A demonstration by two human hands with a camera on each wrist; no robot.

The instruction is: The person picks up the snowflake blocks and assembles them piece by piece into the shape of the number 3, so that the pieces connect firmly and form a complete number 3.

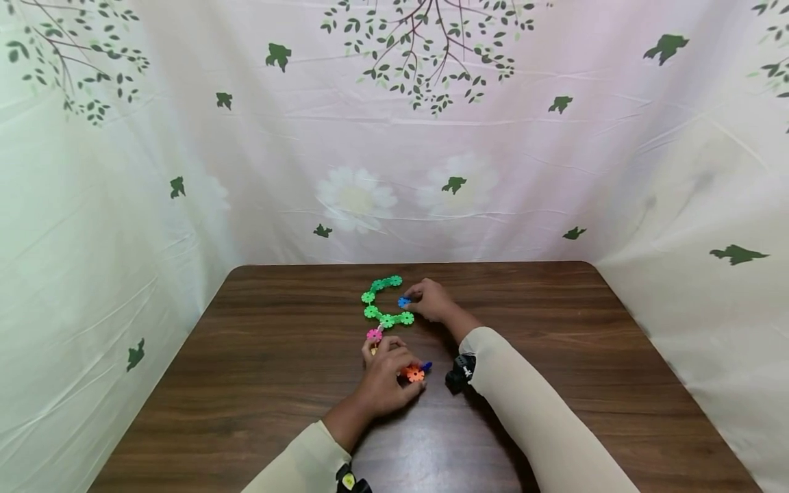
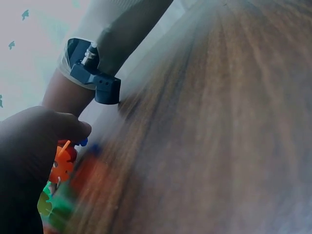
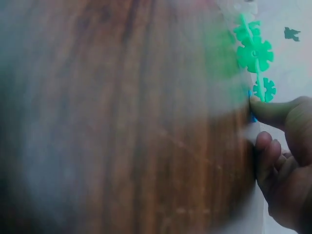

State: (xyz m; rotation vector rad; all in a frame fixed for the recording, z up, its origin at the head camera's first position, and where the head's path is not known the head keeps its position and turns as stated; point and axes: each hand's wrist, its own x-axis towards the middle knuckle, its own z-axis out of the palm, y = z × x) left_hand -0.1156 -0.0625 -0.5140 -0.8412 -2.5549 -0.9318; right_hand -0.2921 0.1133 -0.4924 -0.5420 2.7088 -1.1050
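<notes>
Green flower-shaped interlocking discs form a curved chain on the table, open toward the right. My right hand pinches a blue flower disc between thumb and fingertips, just inside that opening. In the right wrist view, the thumb hides most of the blue disc beside the green discs. Below the curve, a pink disc continues the chain under my left hand. The left fingers arch loosely over this lower part, thumb apart, with orange discs and a dark blue piece showing between; the rest is hidden.
The brown wooden table has rounded far corners. A pale cloth with printed leaves and flowers hangs behind it and along both sides. A dark camera is strapped to the right wrist, close to the tabletop.
</notes>
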